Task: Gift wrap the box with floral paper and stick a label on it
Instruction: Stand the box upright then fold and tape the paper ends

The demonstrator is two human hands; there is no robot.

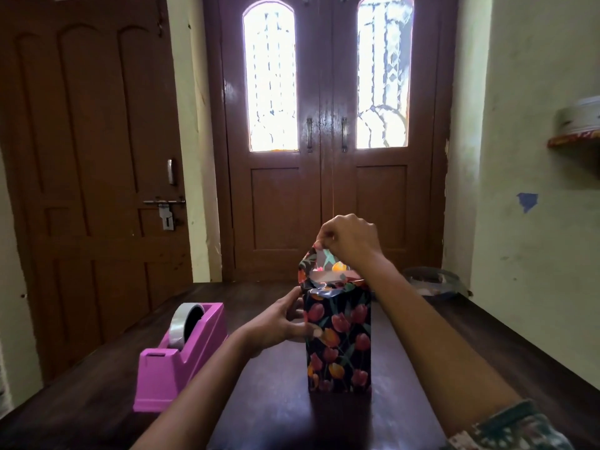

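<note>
On table (487, 339), upright box (339, 345), floral paper (306, 264) edges loose at top

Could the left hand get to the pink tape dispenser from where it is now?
Probably yes. The pink plastic tape dispenser stands on the dark wooden table left of the left hand, with nothing between them; the hand would first have to release the floral-wrapped box.

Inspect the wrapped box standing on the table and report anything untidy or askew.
The floral paper at the top of the box is crumpled and not closed. Its flaps stand up unevenly, showing the pale underside, and the right hand pinches one of them. The left hand holds the box's side.
</note>
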